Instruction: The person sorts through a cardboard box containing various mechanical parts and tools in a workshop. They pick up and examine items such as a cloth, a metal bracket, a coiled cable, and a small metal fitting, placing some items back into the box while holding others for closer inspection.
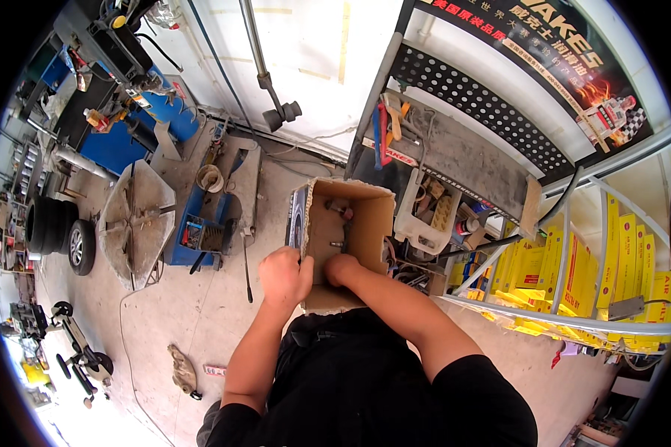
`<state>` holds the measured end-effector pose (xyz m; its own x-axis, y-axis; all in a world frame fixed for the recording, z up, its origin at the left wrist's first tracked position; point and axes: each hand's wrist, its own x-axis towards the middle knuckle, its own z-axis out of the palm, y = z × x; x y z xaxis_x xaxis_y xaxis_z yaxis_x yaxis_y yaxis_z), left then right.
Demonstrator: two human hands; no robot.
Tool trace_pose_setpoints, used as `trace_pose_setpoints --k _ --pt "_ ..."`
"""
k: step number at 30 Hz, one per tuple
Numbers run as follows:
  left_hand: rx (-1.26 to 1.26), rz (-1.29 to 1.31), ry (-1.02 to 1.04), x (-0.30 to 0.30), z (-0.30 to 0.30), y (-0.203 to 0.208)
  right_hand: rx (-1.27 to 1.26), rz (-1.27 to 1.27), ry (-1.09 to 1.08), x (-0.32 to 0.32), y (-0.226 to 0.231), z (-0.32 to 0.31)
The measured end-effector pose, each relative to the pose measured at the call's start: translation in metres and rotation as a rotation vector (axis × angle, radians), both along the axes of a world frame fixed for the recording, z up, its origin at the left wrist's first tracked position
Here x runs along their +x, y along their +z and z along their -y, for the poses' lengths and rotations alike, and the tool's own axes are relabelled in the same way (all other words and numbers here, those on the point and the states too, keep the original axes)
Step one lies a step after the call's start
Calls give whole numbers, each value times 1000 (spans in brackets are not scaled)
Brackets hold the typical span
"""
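An open cardboard box [380, 216] stands in front of my body, its cut top edge rough and its outer left side dark and printed. My left hand [285, 276] is closed around the box's left edge near the front corner. My right hand [341, 270] reaches down inside the box, closed, with its fingertips hidden from view. Just beyond its knuckles a small metal piece [337, 244] shows; I cannot tell whether the hand touches it. Farther back on the box's floor lie a few small metal parts [341, 209].
Right of the box is a grey tool cart [470, 153] with a white plastic bin [425, 232] of tools. Yellow filter boxes [566, 268] fill a metal rack beyond. To the left stands a tyre-changing machine with a round turntable [136, 223]; a wheel [81, 247] is farther left.
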<state>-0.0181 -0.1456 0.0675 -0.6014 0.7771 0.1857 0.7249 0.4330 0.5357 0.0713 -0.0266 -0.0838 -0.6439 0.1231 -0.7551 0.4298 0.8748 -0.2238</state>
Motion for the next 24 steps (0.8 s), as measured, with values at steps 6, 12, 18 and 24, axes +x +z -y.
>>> trace_pose_setpoints --k 6,12,18,24 --pt "-10 9 -1 4 -2 -4 8 20 8 4 6 -2" --pt "-32 0 -24 12 -3 -4 110 -53 -120 18 10 9" --pt "-15 1 -38 13 -5 -5 19 -68 -59 13 37 -5" --pt "70 29 50 2 3 -11 -1383 -342 -823 46 104 -70"
